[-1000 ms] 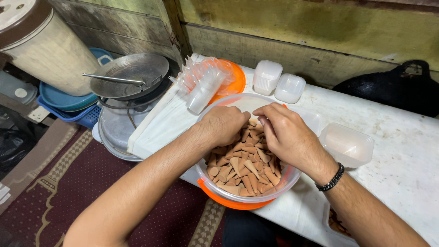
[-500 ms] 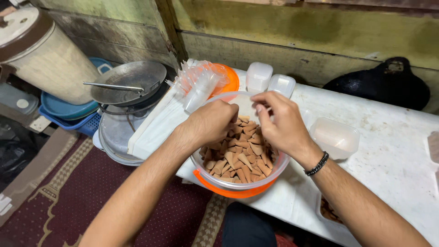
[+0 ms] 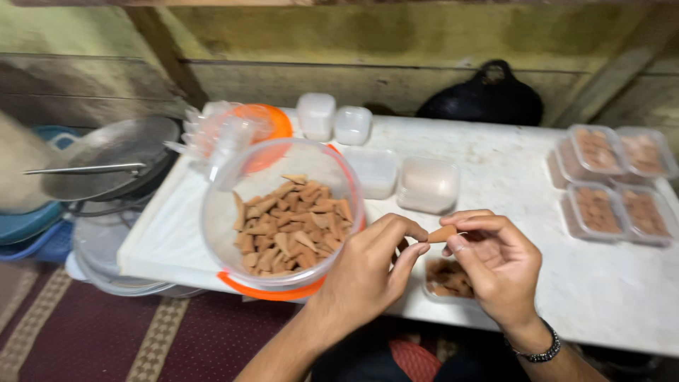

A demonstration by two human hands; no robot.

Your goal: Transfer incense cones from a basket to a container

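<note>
1. Triangular brown snack piece (image 3: 443, 233) – pinched between the fingertips of both hands, just above a small clear tub (image 3: 447, 279) at the near edge of the white table (image 3: 495, 177).
2. The left hand (image 3: 368, 272) is curled narrow, its thumb and forefinger closed on the piece's left end.
3. The right hand (image 3: 498, 265) is likewise closed on the right end; a dark bracelet (image 3: 541, 350) circles its wrist.
4. The small tub below the hands already holds some of the same brown pieces.
5. To the left of the hands stands a large clear plastic jar (image 3: 283, 212) with an orange rim, tilted toward the camera and partly filled with the brown triangles.
6. Behind the jar, farther left, an orange lid (image 3: 272, 127) lies under a bundle of clear plastic.
7. Beyond the hands sit empty clear tubs (image 3: 428, 184), and two white lidded ones (image 3: 332, 120) stand by the far wall.
8. At the right end of the table – well apart from the hands – four filled tubs (image 3: 608, 180) stand in a cluster.
9. A black bag (image 3: 488, 95) leans against the wall at the far side.
10. Off the table to the left, a metal pan (image 3: 106, 155) rests on stacked basins above a patterned red rug (image 3: 106, 332).
</note>
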